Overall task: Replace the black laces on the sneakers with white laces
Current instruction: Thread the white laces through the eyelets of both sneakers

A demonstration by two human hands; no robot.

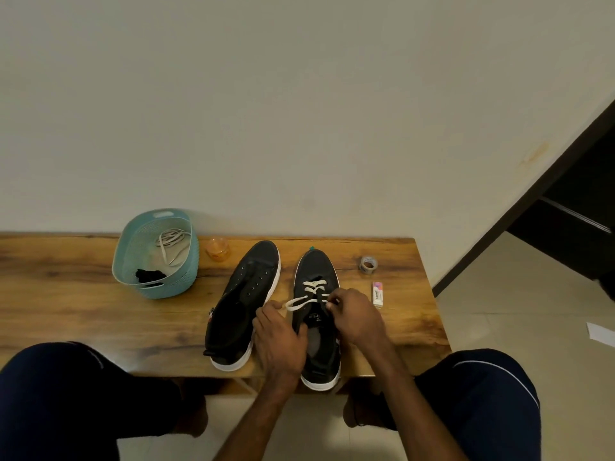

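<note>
The left hand [279,334] pinches the loose end of the white lace [304,300]. The right hand [356,314] pinches it at the eyelets of the partly laced sneaker [316,267], beneath both hands on the desk [83,294]. The unlaced sneaker [246,294] lies just left of the left hand.

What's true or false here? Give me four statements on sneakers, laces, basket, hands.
1. A white lace crosses the front eyelets of the sneaker under the hands. True.
2. The other sneaker is laced in black. False: its eyelets are bare.
3. The basket holds a spare white lace and black laces. True.
4. Both hands are idle and open. False: left hand and right hand pinch the white lace.
</note>
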